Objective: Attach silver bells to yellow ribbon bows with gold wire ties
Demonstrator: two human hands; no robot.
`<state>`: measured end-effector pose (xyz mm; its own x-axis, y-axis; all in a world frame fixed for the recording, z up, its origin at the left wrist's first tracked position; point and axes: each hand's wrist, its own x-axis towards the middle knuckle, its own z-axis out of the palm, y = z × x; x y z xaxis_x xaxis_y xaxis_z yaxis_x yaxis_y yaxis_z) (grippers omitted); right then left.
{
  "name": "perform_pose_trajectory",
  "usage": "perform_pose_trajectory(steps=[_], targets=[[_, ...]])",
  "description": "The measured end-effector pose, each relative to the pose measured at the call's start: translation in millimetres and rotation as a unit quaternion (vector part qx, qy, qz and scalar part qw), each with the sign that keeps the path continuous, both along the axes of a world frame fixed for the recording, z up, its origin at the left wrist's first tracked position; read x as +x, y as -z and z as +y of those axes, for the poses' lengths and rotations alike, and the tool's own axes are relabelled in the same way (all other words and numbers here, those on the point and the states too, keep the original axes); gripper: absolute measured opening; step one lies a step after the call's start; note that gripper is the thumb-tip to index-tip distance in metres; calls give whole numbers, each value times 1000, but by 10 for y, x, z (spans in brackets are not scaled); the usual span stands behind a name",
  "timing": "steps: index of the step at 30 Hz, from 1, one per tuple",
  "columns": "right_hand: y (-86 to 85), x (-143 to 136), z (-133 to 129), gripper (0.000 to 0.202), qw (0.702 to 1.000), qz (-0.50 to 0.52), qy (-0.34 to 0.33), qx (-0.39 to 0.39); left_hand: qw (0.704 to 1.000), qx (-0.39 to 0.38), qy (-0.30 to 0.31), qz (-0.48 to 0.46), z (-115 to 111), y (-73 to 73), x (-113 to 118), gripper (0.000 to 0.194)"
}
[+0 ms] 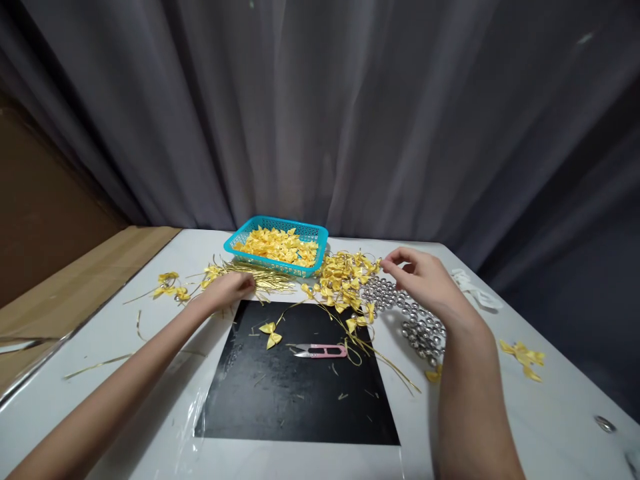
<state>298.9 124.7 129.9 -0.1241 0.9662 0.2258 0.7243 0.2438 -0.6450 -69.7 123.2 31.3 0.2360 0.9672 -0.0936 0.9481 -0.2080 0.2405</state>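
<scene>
We see two bare hands above a white desk (pixel 545 427). The left hand (pixel 231 291) is at the left end of a bundle of gold ties (pixel 273 279), which lies along the near side of a blue basket (pixel 313 271). Its fingers are curled inward, and we cannot tell if they have hold of any tie. The right hand (pixel 423 280) is half open, with the thumb and first finger nearly together at the right side of a pile of yellow bows (pixel 345 273). We cannot tell if a bow is between these fingertips.

The basket, with more yellow bows inside, stands by the far edge of the desk. Silver beads (pixel 383 293) are spread from the pile of bows toward the right wrist, partly hidden behind it. Nearer to us lies a black mat (pixel 280 407). On it we find one bow (pixel 271 335) close to the far left corner of the mat, pink scissors (pixel 320 355) and small cut pieces. Some long ties cross the right edge of the mat.

Other bows (pixel 170 287) lie toward the left edge of the desk, and a few loose bows (pixel 524 357) lie near the right edge. Behind the desk hangs a grey curtain (pixel 320 120).
</scene>
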Motion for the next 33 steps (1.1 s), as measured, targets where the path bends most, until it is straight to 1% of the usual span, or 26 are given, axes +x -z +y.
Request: perform_pose_trajectory(steps=[2,5,7,9,12,15,17,19,24,27,30,33], targets=[[6,-8,5,22,1000,3,6,9,1000,27,-7,1,1,-19,58,24],[-3,-22,3,23,1000,11,14,14,996,85,-27,1,12,-104,139,24],[-11,-29,1,24,1000,12,16,16,991,127,-48,0,91,-181,177,27],[-13,-35,4,24,1000,11,16,21,986,154,-61,0,254,-251,201,29],[0,-49,15,23,1000,6,4,22,989,144,-34,1,608,-305,227,29],[18,-71,24,23,1000,9,-10,21,993,114,-12,11,931,-282,268,32],[25,-86,22,24,999,13,-16,25,996,84,0,15,1069,-244,306,33],[25,-100,14,23,999,13,-21,30,998,55,0,16,1143,-210,340,32],[23,-127,6,23,999,19,-37,33,999,11,-37,-1,1186,-175,369,31],[23,-139,13,23,998,11,-41,37,997,7,-61,-36,1166,-189,371,32],[17,-146,11,23,998,9,-46,41,990,43,-91,-95,1088,-247,389,31],[5,-166,-2,22,998,4,-50,46,971,101,-120,-179,886,-353,428,31]])
